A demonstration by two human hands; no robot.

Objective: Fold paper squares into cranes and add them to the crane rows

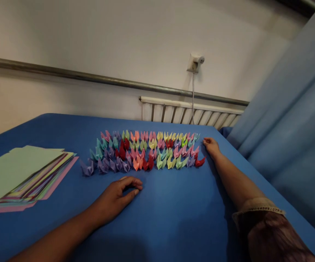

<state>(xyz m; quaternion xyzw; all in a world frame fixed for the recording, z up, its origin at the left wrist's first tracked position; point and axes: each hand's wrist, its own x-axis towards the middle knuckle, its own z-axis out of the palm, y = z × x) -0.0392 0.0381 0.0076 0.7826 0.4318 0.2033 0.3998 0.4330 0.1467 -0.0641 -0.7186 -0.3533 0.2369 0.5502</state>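
Blue curtain (290, 123), paper stack (23, 173) beside cranes (153, 144)

You can pass your left hand (116, 193) rightward over the bare blue cover (179, 200) until your right forearm (235, 178); paper cranes (153, 143) block you ahead.

The folded birds (152, 154) are matt paper with crisp creases; the stacked sheets (26, 173) are smooth, matt paper too. The table (173, 196) has a smooth, dull covering, seemingly cloth. The rail (116, 81) looks like metal with a faint sheen, the socket (192, 63) like plastic. The curtain (288, 145) is matt cloth, the sleeve (277, 236) lace-trimmed fabric.
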